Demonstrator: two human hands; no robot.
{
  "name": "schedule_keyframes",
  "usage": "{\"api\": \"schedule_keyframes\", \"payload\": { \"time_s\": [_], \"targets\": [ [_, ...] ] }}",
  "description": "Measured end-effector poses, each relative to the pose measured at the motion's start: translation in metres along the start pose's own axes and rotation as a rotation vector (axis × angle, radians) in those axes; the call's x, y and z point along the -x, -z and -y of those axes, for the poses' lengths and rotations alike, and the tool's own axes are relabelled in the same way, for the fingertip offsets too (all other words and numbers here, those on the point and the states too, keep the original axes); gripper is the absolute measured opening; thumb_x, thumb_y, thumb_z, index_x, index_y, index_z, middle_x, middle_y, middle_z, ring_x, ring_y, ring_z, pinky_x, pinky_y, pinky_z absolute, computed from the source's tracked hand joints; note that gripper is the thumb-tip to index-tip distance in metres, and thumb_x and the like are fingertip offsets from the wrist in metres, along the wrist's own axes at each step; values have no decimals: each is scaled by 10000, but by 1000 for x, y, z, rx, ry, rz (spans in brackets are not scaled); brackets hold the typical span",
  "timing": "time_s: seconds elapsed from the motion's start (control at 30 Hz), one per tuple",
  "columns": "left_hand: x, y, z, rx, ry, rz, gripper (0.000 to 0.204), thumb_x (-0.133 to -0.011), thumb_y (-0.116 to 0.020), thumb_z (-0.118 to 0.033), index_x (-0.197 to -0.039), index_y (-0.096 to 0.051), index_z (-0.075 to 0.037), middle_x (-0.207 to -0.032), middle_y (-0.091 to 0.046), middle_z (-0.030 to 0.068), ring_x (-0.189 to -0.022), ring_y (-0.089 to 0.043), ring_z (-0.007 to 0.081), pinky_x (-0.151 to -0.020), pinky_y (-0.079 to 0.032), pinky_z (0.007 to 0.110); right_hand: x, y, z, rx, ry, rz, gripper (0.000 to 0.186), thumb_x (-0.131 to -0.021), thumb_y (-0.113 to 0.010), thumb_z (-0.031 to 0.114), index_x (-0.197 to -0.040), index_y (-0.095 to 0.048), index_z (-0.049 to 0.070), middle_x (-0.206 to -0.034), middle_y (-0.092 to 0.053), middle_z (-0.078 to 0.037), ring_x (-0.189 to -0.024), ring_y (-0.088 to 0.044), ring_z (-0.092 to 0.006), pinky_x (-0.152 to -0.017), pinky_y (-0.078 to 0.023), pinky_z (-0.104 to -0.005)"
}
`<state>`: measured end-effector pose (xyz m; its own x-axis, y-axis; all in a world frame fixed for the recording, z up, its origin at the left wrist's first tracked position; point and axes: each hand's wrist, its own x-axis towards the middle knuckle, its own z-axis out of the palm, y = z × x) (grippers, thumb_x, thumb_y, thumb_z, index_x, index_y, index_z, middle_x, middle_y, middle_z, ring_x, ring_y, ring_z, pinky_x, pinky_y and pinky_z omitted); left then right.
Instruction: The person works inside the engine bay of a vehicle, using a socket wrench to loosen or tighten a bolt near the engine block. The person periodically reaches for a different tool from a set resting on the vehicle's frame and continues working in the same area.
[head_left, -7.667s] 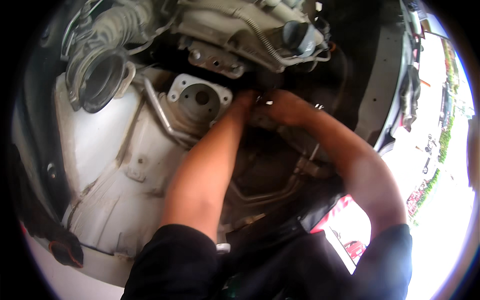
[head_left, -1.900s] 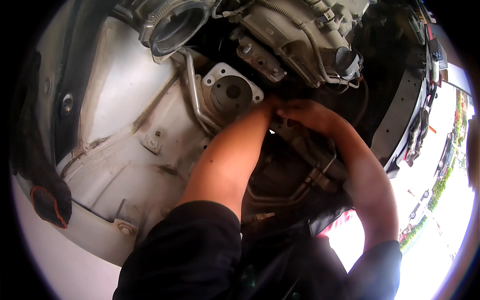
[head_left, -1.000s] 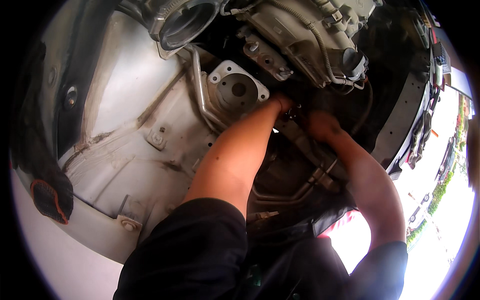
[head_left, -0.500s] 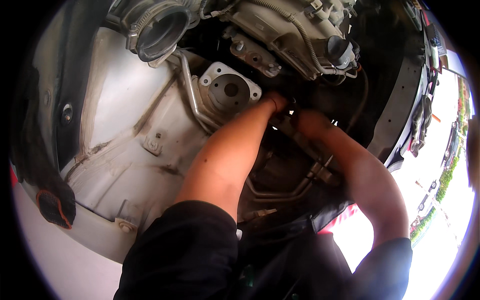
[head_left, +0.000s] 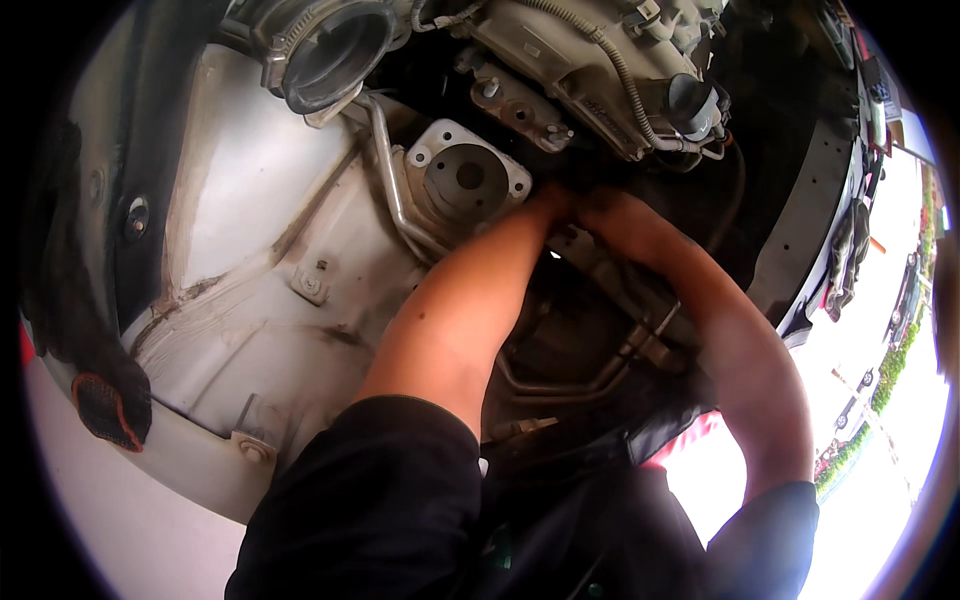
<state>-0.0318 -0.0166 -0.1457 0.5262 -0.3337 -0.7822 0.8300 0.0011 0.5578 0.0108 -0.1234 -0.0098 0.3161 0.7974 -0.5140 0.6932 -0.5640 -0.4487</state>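
Deep in an engine bay, both my hands reach into a dark gap below a metal engine casing. My left hand is just right of a round cup-shaped metal mount with a holed flange. Close beside it, nearly touching, is my right hand, above a metal frame rail. Shadow and blur hide the fingers of both hands. Whether they hold anything cannot be made out.
A large black intake duct with a clamp sits upper left. A bent metal pipe runs beside the mount, and more pipes cross below my hands. Pale inner body panel is on the left. A black bracket stands near my right forearm.
My right hand has moved up and left, closer to my left hand. The whole view has shifted slightly, with the engine parts a little further right and down.
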Motion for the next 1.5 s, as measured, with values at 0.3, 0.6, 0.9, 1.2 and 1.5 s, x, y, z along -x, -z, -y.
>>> {"api": "schedule_keyframes", "payload": {
  "time_s": [0.3, 0.6, 0.9, 1.2, 1.5],
  "targets": [
    [-28, -2, 14, 229, 61, 9, 250, -742, -607, -122, -980, -602, -46, -885, -623, 114, -743, -614, 248, -633, -527, 396, 15, 4, 2, -176, -410, 293, 384, -822, -484, 376, -973, -608, 46, -937, -616, -187, -842, -597, -336, -730, -465, -403],
    [-59, 5, 38, 25, -87, -25, 247, -712, -656, -136, -933, -621, -32, -890, -626, 93, -753, -605, 238, -635, -511, 388, 7, 4, -9, -129, -261, 362, 408, -797, -501, 404, -977, -608, 54, -845, -628, -180, -776, -610, -322, -692, -469, -402],
    [-44, -1, 26, 174, -9, -16, 213, -743, -644, -173, -901, -620, -31, -851, -629, 100, -765, -609, 244, -602, -503, 369, 12, 35, 16, -169, -346, 339, 371, -800, -569, 323, -1051, -557, 51, -886, -605, -110, -754, -562, -217, -708, -449, -326],
    [-2, -24, -18, 350, 20, 133, 200, -764, -622, -157, -933, -614, -50, -917, -617, 114, -786, -601, 231, -648, -515, 370, 45, 16, -20, -289, -290, 212, 429, -771, -587, 316, -1125, -531, 80, -970, -611, -170, -908, -587, -303, -757, -458, -372],
    [-13, -3, 10, 254, 55, 101, 263, -742, -622, -129, -986, -580, -41, -931, -594, 96, -817, -584, 244, -662, -516, 434, -8, 28, 55, -807, -409, -73, 444, -752, -587, 369, -1090, -551, 81, -940, -625, -142, -873, -599, -292, -734, -471, -358]
  ]
}}
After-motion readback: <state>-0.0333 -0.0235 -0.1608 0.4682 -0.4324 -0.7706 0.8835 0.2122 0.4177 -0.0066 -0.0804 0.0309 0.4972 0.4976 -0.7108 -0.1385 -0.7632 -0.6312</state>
